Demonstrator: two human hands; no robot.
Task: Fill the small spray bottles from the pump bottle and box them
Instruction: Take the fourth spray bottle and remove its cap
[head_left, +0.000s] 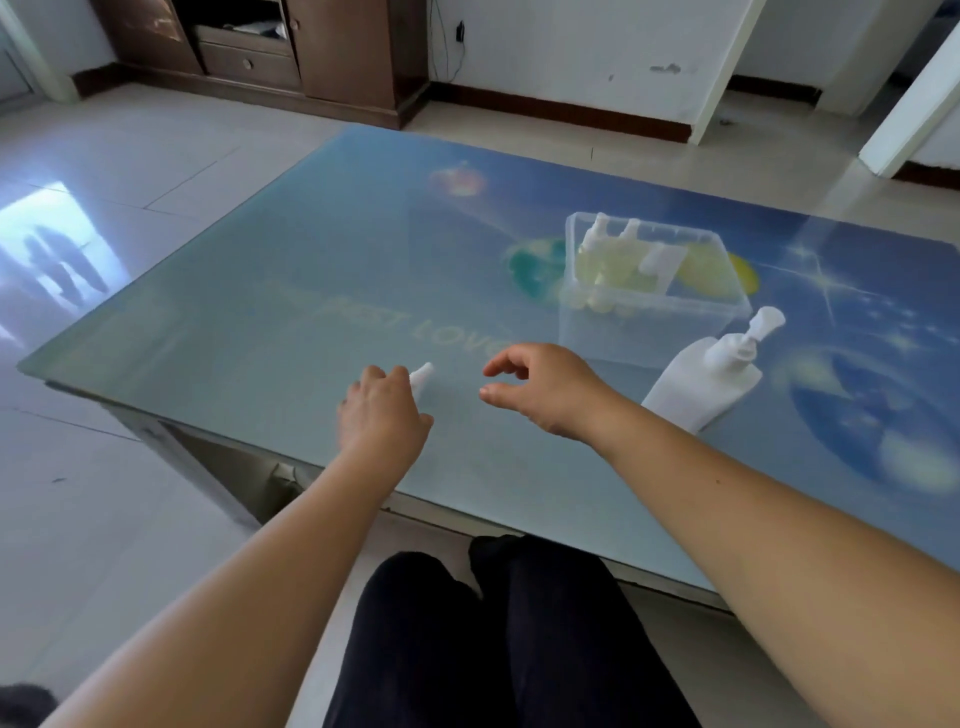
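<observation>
Head view is showing the left hand (382, 415) gripping a small spray bottle (421, 376) near the bench's (234, 322) front edge, steadying it; right hand (540, 387) is hovering beside, fingers (501, 366) apart, holding nothing.

The glass table top (311, 270) bears faint pale lettering near its middle. It reads roughly "FIRST LOVE". The first word is blurred.

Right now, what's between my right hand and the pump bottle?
Nothing: in the head view only bare printed table top separates the right hand from the pump bottle. The clear box sits farther back.
</observation>
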